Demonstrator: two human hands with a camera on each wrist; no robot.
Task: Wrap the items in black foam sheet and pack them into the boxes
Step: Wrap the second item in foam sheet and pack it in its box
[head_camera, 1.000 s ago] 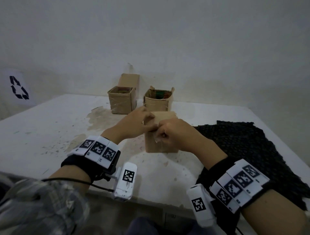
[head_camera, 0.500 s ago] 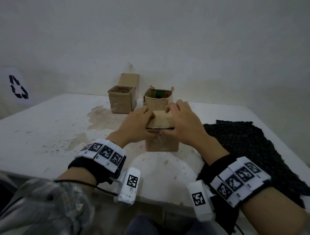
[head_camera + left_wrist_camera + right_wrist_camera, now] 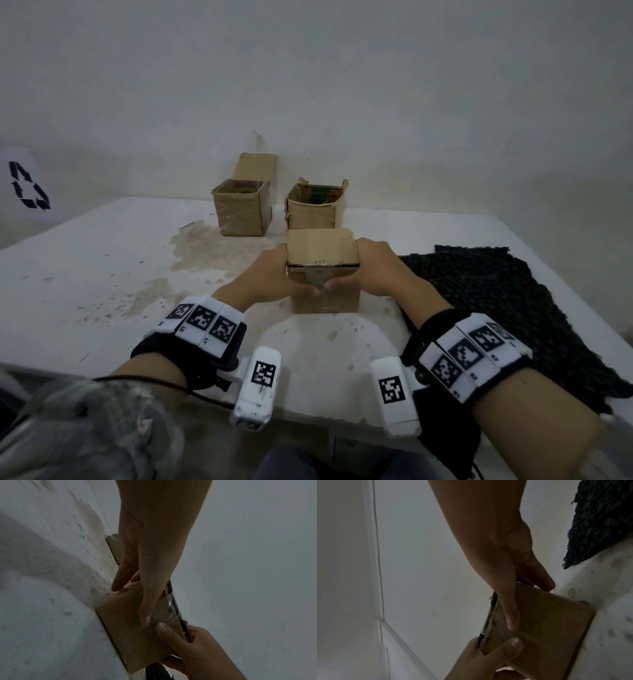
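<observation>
Cardboard box: the near box (image 3: 322,270) stands on the table between both hands, lid flaps folded down over the top, a strip of clear tape (image 3: 171,609) running over the front edge onto the near face.
Left hand: the left hand (image 3: 274,274) grasps the box's left side, fingers curled round the wall, thumb pressing the front face beside the tape end.
Right hand: the right hand (image 3: 376,270) clasps the right side the same way, its thumb meeting the other thumb at the middle of the front.
Contents: hidden under the closed flaps; I cannot tell what is wrapped inside.
Risk: the tape looks creased and only partly stuck, so if the thumbs lift too soon the lid may spring up. Squeezing the thin walls hard could buckle them and open a gap at the seam.
Other boxes: two open boxes (image 3: 241,209) stand side by side toward the wall, well apart from the hands, something coloured inside each.
Foam: the black foam sheet (image 3: 513,308) lies flat on the right, just beside the right wrist.
Surface: the white table (image 3: 85,274) is scuffed, with brownish stains and peeling patches.
Room: a plain pale wall, dim light, a recycling sign (image 3: 29,186) at the far left.
</observation>
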